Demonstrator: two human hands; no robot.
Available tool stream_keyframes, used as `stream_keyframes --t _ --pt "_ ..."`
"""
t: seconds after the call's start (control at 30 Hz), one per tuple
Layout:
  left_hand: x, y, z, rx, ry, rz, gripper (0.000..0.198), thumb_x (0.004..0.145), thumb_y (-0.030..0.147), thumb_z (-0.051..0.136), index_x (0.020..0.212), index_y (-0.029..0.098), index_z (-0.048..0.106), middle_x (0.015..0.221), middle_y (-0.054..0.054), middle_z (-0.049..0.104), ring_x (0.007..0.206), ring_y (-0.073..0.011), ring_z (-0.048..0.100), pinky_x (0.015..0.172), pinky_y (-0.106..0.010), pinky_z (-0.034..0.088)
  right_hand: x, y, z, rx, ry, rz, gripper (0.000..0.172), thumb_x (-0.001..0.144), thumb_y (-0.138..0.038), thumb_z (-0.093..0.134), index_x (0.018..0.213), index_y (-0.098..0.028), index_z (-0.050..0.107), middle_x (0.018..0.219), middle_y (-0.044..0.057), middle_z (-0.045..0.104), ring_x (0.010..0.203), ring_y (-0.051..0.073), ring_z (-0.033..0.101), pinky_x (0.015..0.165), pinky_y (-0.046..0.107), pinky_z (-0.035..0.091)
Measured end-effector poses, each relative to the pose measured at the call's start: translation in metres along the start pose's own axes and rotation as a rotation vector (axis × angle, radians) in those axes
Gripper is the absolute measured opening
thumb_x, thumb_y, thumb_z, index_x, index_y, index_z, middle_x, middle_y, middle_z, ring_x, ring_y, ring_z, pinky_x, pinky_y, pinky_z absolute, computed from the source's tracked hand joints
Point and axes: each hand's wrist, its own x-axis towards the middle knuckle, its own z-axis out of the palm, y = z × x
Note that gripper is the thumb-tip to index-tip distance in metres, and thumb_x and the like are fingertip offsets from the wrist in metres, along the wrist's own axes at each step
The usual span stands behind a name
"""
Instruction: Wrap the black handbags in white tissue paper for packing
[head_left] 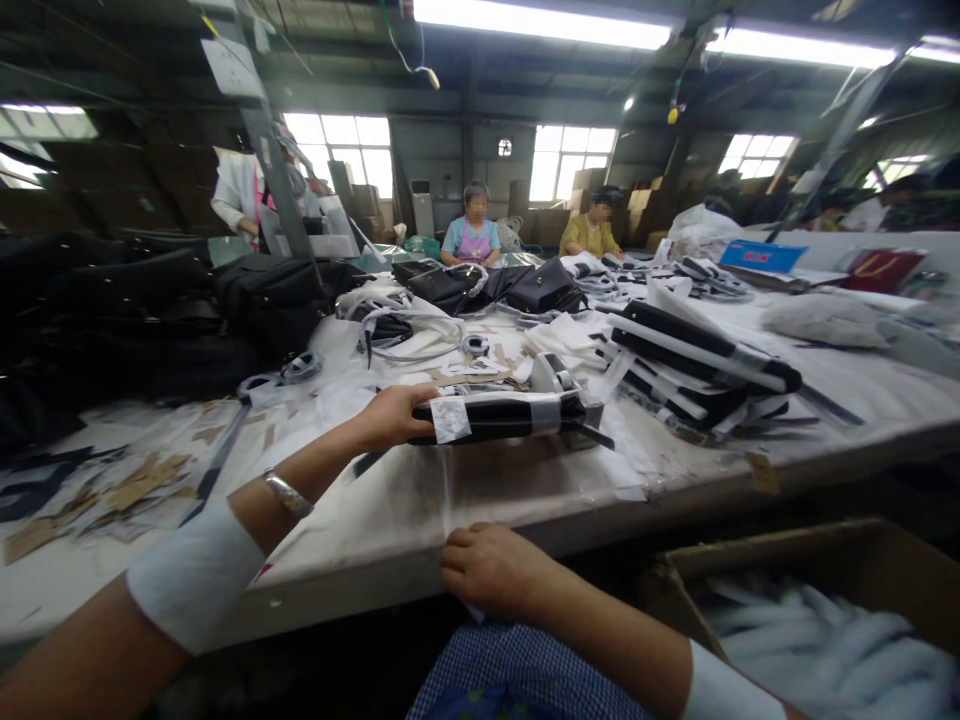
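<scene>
My left hand [396, 416] is closed round the left end of a long black bag piece [499, 418] that lies near the table's front edge. A white tissue patch and a grey band wrap round this piece. My right hand [484, 568] is in a fist just in front of the table edge, below the black piece and apart from it. A thin, clear strip hangs from the piece down towards that fist, and a bit of white shows under the fingers. What the right fingers hold is hidden.
Wrapped black straps [697, 365] are stacked on the right of the table [420, 510]. Black bags [135, 320] pile up at left, beside cardboard scraps [142, 485]. An open carton [810, 545] stands at lower right. Several people sit or stand beyond the table.
</scene>
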Motion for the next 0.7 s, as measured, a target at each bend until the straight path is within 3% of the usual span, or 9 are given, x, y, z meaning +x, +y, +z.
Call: stream_keyframes --t 0.07,0.17,0.23,0.3,0.4,0.43,0.5,0.57,0.7 --pt "0.000 0.002 0.000 -0.005 -0.007 -0.001 0.042 0.070 0.042 0.067 0.105 0.019 0.072 0.095 -0.001 0.074 0.093 -0.0255 0.065 0.083 -0.030 0.047 -0.005 -0.005 -0.004 -0.022 -0.019 -0.068 0.011 0.092 -0.019 0.063 0.081 -0.018 0.065 0.081 0.001 0.070 0.076 0.018 0.060 0.055 0.028 0.041" --pt "-0.001 0.002 0.000 -0.009 -0.011 0.000 0.041 0.070 0.042 0.068 0.104 0.019 0.072 0.095 -0.001 0.073 0.092 -0.0256 0.065 0.083 -0.030 0.048 -0.013 -0.006 -0.007 0.112 0.090 -0.129 0.019 0.100 -0.020 0.050 0.109 -0.024 0.065 0.102 -0.003 0.074 0.078 0.013 0.064 0.058 0.024 0.044" --pt "-0.001 0.000 0.000 -0.013 -0.012 0.000 0.041 0.070 0.042 0.068 0.103 0.018 0.072 0.094 -0.001 0.073 0.091 -0.0255 0.065 0.083 -0.030 0.048 -0.020 -0.002 -0.005 0.256 0.250 -0.051 0.028 0.103 -0.025 0.044 0.128 -0.029 0.055 0.116 -0.003 0.072 0.087 0.011 0.067 0.070 0.022 0.049" --pt "-0.002 -0.002 -0.001 -0.024 -0.014 0.002 0.041 0.069 0.042 0.069 0.101 0.018 0.073 0.092 -0.001 0.073 0.090 -0.0253 0.066 0.083 -0.030 0.048 -0.029 0.005 0.002 0.335 0.366 0.105 0.042 0.099 -0.039 0.053 0.138 -0.024 0.048 0.127 0.006 0.067 0.107 0.017 0.066 0.089 0.028 0.050" --pt "0.000 -0.007 -0.002 -0.056 -0.020 0.008 0.043 0.070 0.043 0.069 0.106 0.019 0.072 0.097 -0.001 0.073 0.093 -0.0253 0.066 0.085 -0.030 0.049 -0.040 0.009 0.019 0.316 0.289 0.221 0.090 0.079 -0.056 0.073 0.149 -0.014 0.035 0.150 0.023 0.043 0.139 0.033 0.040 0.113 0.052 0.034" --pt "0.002 -0.008 -0.003 -0.067 -0.022 0.008 0.045 0.070 0.043 0.069 0.108 0.018 0.072 0.099 -0.001 0.073 0.095 -0.0254 0.066 0.086 -0.031 0.049 -0.042 0.008 0.025 0.300 0.236 0.229 0.097 0.075 -0.054 0.075 0.151 -0.013 0.031 0.155 0.024 0.034 0.144 0.035 0.031 0.116 0.056 0.027" --pt "0.004 -0.009 -0.004 -0.081 -0.026 0.005 0.046 0.071 0.042 0.069 0.110 0.018 0.071 0.100 -0.002 0.073 0.095 -0.0257 0.066 0.087 -0.032 0.049 -0.039 0.002 0.038 0.269 0.204 0.250 0.095 0.076 -0.041 0.076 0.153 -0.014 0.029 0.159 0.021 0.026 0.149 0.035 0.020 0.119 0.057 0.020" --pt "0.007 -0.008 -0.006 -0.085 -0.029 0.004 0.045 0.070 0.042 0.070 0.108 0.017 0.071 0.099 -0.002 0.073 0.095 -0.0260 0.066 0.088 -0.033 0.048 -0.029 -0.005 0.050 0.239 0.287 0.283 0.085 0.079 -0.027 0.071 0.152 -0.013 0.031 0.159 0.019 0.029 0.149 0.031 0.021 0.120 0.054 0.021" --pt "0.009 -0.005 -0.008 -0.082 -0.036 -0.001 0.041 0.070 0.040 0.069 0.104 0.016 0.072 0.097 -0.002 0.074 0.093 -0.0260 0.066 0.088 -0.034 0.049 -0.004 -0.007 0.060 0.189 0.596 0.247 0.049 0.091 -0.012 0.052 0.140 -0.014 0.049 0.140 0.014 0.058 0.139 0.025 0.043 0.116 0.048 0.033"
